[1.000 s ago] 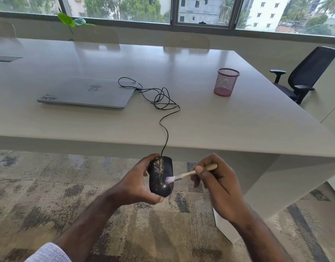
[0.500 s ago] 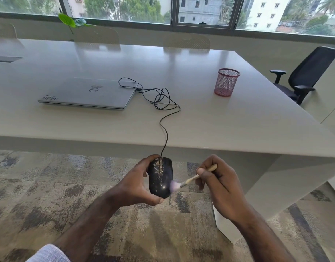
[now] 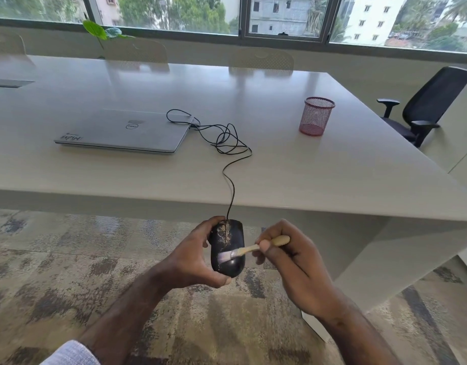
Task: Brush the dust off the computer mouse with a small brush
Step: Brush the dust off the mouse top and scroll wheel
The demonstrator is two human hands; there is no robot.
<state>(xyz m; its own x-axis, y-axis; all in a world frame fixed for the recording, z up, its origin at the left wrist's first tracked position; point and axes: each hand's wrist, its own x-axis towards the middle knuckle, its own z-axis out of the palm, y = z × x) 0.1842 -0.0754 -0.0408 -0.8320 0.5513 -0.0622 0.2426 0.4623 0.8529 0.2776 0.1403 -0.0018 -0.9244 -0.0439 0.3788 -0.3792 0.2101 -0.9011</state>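
With the mouse (image 3: 227,247) gripped in the left hand (image 3: 192,262) off the table's (image 3: 332,180) near edge, the brush (image 3: 249,250), pinched by the right hand (image 3: 293,264), has been swept leftward onto its back, dust remaining farther up.

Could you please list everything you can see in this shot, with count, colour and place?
mouse: one, black with pale dust, held below the table edge
brush: one, pale handle, bristles on the mouse
cable: one, black, from mouse to laptop
laptop: one, silver, closed, table left
mesh cup: one, pink, table right
table: one, pale
office chair: one, black, far right
left hand: holding the mouse
right hand: holding the brush
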